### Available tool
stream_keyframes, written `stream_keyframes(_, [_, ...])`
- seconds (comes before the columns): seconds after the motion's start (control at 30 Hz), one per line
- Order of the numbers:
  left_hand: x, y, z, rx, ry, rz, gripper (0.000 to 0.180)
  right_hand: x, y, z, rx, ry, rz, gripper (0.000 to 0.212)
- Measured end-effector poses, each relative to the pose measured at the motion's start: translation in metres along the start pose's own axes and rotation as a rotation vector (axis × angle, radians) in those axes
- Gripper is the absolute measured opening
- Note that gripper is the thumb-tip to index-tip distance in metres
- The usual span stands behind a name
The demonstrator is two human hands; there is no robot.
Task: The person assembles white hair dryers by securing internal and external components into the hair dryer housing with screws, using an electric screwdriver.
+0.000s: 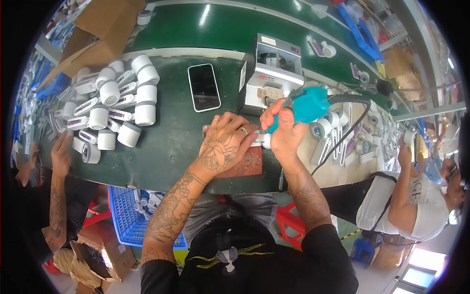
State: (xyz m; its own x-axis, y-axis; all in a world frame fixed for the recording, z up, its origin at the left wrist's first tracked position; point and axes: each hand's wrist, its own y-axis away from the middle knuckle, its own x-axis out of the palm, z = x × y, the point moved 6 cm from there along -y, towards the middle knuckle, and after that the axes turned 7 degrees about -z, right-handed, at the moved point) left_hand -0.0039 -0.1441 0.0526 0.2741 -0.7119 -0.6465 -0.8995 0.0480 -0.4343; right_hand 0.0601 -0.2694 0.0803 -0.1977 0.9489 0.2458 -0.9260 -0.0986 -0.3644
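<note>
My left hand (221, 142) is closed over a white hand-held device (257, 140), pressing it down on a brownish-red pad (245, 165). The fingers hide most of the device; a short white end shows between my hands. In my right hand (285, 130) is a teal electric screwdriver (307, 105), its black cable trailing off to the right. The tool's body is just over the device's white end; its tip is hidden behind my fingers.
White round-headed devices (108, 93) are piled at left, and more parts (342, 132) lie at right. A phone (204, 88) and a grey machine (270, 73) stand ahead. Co-workers' hands (61, 154) are at left, a white-shirted person (416, 206) at right. A blue basket (128, 223) sits below.
</note>
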Motion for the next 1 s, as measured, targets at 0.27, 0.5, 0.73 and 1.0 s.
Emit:
stream_keyframes(0.27, [-0.003, 0.002, -0.002, 0.021, -0.005, -0.022, 0.020, -0.009, -0.025, 0.027, -0.081, 0.127, -0.092, 0.048])
stream_keyframes(0.5, [-0.002, 0.003, -0.001, 0.022, -0.018, -0.007, 0.022, -0.005, -0.051, 0.010, -0.255, 0.094, -0.060, 0.035])
stream_keyframes(0.73, [-0.002, 0.003, -0.001, 0.011, -0.045, 0.025, 0.023, -0.002, -0.043, 0.017, -0.153, 0.144, -0.076, 0.032])
stream_keyframes(1.0, [-0.002, 0.001, -0.002, 0.042, -0.007, -0.028, 0.020, -0.010, 0.008, 0.032, 0.045, 0.074, -0.029, 0.054])
